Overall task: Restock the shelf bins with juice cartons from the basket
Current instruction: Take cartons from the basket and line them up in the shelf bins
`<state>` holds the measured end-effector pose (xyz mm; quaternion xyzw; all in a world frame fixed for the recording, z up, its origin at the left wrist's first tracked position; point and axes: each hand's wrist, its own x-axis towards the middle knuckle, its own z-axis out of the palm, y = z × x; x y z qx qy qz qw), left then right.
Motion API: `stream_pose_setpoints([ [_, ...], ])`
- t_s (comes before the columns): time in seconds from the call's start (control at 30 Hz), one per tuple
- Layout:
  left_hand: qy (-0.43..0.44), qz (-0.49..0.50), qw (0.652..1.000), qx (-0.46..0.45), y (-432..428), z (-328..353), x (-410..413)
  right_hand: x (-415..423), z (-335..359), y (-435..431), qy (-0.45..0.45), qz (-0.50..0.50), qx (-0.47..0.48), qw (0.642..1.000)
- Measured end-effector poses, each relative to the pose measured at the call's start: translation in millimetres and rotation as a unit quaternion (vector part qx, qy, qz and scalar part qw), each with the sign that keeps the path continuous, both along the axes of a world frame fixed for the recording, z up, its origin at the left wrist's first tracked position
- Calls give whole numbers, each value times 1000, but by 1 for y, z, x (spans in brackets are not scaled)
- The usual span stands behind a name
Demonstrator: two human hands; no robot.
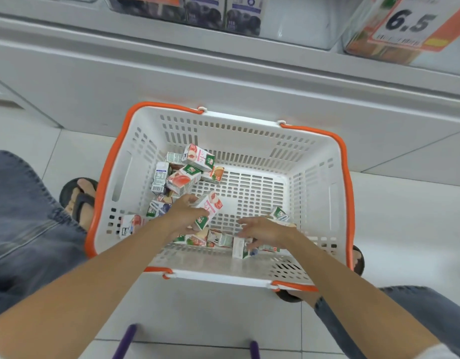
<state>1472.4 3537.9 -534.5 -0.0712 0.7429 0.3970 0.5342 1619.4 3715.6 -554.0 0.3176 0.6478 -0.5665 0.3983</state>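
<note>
Your left hand (183, 212) grips a white-and-pink peach juice carton (209, 209) near the middle of the white slotted plastic basket (314, 161). Your right hand (265, 230), fingers loosely spread and holding nothing, hovers over other cartons (239, 246) by the basket's near wall.

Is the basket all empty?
No, lots of juice cartons lie in the basket, and the left hand holds a pink-and-white carton above them.

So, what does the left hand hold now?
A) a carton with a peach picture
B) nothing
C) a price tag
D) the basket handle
A: the left hand grips a peach carton, fingers curled round it, low inside the basket.
</note>
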Motion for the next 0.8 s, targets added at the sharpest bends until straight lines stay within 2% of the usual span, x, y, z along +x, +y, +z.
stream_pose_setpoints([
  [0.13, -17, 6, 1000, -13, -10, -1, -1, -1, -18, -9, -2, 171, 52, 984],
  [0.2, -17, 0, 1000, -18, -12, -1, -1, 0, -27, -13, 21, 266, 107, 958],
  [0.27, -12, -15, 1000, -19, -14, -4, 0, 0, -34, -13, 40, 311, 170, 934],
  [0.43, 83, -33, 996, -28, -13, -4, -2, -1, -28, 1, 70, 273, 205, 937],
  [0.53, 136, -17, 990, -14, -8, 11, -11, -11, -1, 16, 124, 160, 217, 955],
  [0.67, 186, 3, 981, 50, 6, 50, -27, -49, 73, 28, 231, -14, 179, 956],
  [0.73, 206, -5, 975, 85, 15, 77, -37, -71, 118, 25, 300, -34, 142, 943],
  [0.8, 230, -1, 964, 129, 18, 109, -47, -91, 165, 18, 342, -38, 162, 925],
])
